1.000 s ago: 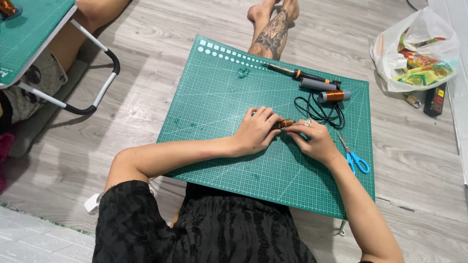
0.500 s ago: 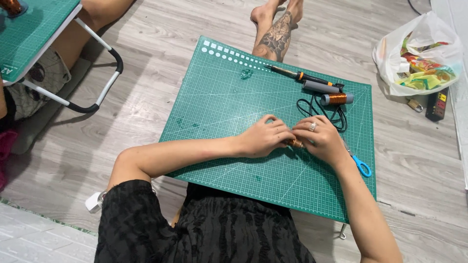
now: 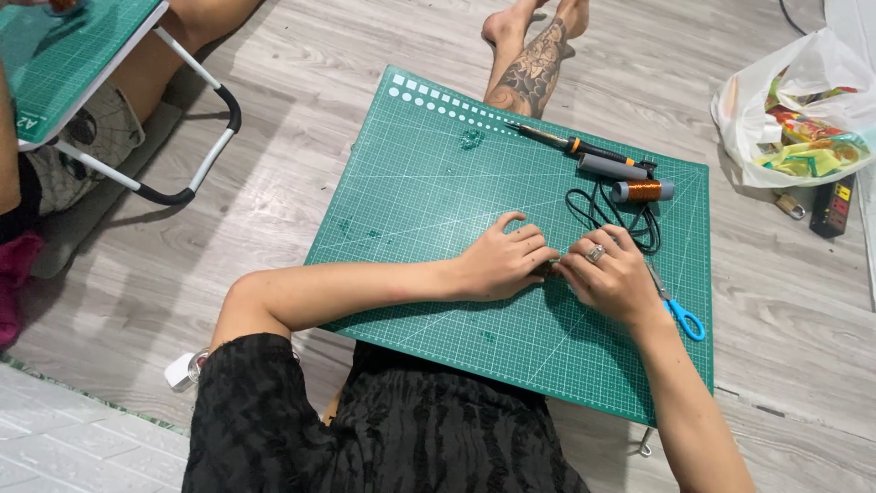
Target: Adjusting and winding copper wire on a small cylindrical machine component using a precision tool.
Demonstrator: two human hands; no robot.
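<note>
Fingers (image 3: 538, 256) of left hand (image 3: 502, 265) and right hand (image 3: 616, 278) pinch one small dark part (image 3: 550, 267), hands closer together than a second ago. It sits mid-mat on the green cutting mat (image 3: 429, 183), beside the black cord (image 3: 611, 215), suggesting fine assembly continues.

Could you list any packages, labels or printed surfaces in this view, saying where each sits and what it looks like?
Plastic bag: on the floor at upper right, white and translucent, bulging with red, yellow and green wrappers.
Power strip: on the floor just below the bag, a dark bar with a small yellow label.
Cutting mat: under both hands, green rectangle printed with a white grid.
Second cutting mat: upper left, on a small folding table, same green with white print.
</note>
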